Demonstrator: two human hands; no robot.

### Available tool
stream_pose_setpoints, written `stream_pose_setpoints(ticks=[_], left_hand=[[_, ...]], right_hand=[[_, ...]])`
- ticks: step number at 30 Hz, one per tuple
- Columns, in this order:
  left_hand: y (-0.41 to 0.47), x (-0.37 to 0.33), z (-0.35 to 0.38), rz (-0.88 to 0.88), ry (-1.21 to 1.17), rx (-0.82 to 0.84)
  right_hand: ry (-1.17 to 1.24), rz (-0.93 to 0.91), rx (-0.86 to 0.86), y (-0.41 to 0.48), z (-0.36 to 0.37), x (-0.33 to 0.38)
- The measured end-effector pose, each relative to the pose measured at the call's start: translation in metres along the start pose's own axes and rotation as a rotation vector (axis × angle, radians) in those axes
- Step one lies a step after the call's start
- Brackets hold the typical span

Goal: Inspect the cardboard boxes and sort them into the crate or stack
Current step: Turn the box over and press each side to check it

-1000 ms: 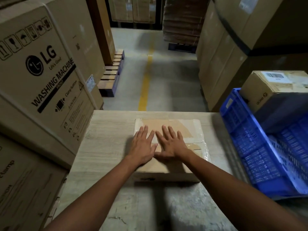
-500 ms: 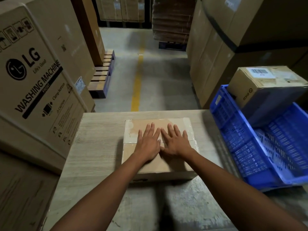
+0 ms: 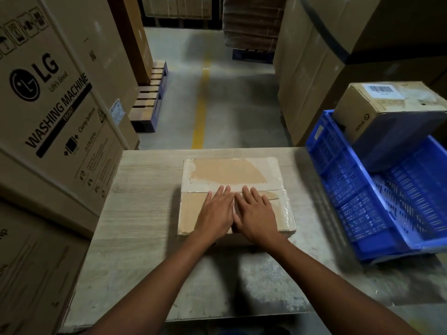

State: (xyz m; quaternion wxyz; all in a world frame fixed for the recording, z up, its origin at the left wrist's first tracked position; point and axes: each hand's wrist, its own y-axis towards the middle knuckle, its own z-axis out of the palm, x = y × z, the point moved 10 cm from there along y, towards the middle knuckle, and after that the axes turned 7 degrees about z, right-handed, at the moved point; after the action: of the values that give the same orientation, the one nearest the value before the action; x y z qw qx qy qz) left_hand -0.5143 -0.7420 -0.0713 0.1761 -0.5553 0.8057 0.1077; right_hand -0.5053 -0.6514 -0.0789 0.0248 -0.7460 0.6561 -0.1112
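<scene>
Lying flat atop cardboard box (image 3: 225, 174): left hand (image 3: 214, 213), right hand (image 3: 257, 216), grip released; seam (image 3: 196, 191) apparently half-covered.

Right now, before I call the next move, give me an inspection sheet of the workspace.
Surface: pale wood-grain table, worn grey near the front edge.
Job's things: taped cardboard box flat on the table; blue crate to the right, a labelled box at its far end.
Clutter: nothing seen.
Hands: left hand and right hand lie flat, side by side, on the taped box's top.
Cables: nothing seen.
Surroundings: washing machine cartons at left, tall cartons at right, a pallet and yellow floor line ahead.
</scene>
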Motion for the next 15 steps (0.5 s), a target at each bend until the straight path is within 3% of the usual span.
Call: stream_pose_setpoints(ticks=[8, 15], left_hand=[[-0.002, -0.005, -0.004, -0.012, -0.002, 0.018], [-0.046, -0.035, -0.01, 0.112, -0.065, -0.074]], right_hand=[[0.005, -0.037, 0.06, 0.008, -0.012, -0.004], [0.062, -0.029, -0.291, -0.037, -0.024, -0.001]])
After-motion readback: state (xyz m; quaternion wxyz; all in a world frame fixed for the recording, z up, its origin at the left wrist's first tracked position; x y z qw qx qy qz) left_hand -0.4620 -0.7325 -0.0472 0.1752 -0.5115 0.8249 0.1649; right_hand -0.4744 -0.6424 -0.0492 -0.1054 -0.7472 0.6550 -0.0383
